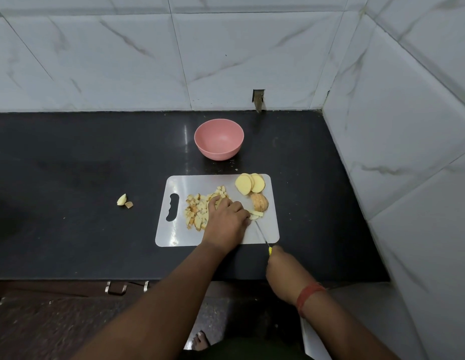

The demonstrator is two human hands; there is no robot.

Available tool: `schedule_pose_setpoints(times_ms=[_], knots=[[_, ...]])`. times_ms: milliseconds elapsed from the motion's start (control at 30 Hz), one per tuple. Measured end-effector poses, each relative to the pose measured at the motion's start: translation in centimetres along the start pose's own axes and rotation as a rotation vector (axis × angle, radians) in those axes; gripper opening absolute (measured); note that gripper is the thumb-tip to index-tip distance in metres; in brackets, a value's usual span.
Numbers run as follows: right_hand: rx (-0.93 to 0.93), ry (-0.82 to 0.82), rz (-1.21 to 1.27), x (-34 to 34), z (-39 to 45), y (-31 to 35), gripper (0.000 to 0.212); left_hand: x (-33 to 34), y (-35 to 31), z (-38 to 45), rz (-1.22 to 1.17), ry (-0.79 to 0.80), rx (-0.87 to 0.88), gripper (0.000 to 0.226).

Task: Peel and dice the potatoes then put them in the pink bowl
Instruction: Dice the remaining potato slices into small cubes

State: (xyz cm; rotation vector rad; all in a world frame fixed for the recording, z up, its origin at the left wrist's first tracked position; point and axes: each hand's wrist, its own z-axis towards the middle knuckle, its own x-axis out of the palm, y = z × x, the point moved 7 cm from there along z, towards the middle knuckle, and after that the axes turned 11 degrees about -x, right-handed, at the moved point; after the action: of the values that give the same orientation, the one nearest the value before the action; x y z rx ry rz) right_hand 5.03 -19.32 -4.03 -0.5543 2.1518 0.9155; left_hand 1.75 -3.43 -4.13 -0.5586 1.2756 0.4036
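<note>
A white cutting board [226,181] lies on the black counter. A heap of diced potato [197,206] covers its left part. Two or three round potato slices [250,183] lie at its far right corner, and a potato end with skin [260,202] sits below them. My left hand [227,219] presses down on potato strips [256,215] in the middle of the board. My right hand [284,272] grips a yellow-handled knife [262,236], its blade tip at the strips. The pink bowl [219,139] stands empty beyond the board.
Two potato scraps [124,200] lie on the counter [83,165] left of the board. Tiled walls close off the back and the right side. The counter's front edge runs just below the board, with a metal handle [117,287] under it.
</note>
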Motion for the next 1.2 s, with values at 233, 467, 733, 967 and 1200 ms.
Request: schedule_pose_setpoints(times_ms=[233, 467, 733, 967, 1200], knots=[[-0.038, -0.02, -0.02, -0.7, 1.1, 1.4, 0.01, 0.0, 0.8, -0.8, -0.043, -0.021, -0.013, 0.014], [-0.035, 0.047, 0.027, -0.3, 1.6, 1.6, 0.007, -0.1, 0.6, -0.5, -0.045, 0.004, -0.043, 0.013], [-0.028, -0.001, -0.031, -0.1, -0.1, 0.1, 0.023, 0.1, 0.9, -0.4, -0.048, -0.007, -0.046, 0.011], [-0.057, -0.038, -0.043, -0.7, 1.4, 1.7, 0.018, 0.0, 1.4, -0.8, -0.063, -0.019, -0.082, 0.014], [-0.023, 0.034, 0.017, 0.5, 1.5, 1.7, 0.018, 0.0, 1.3, -0.7, -0.061, -0.014, -0.107, 0.013]])
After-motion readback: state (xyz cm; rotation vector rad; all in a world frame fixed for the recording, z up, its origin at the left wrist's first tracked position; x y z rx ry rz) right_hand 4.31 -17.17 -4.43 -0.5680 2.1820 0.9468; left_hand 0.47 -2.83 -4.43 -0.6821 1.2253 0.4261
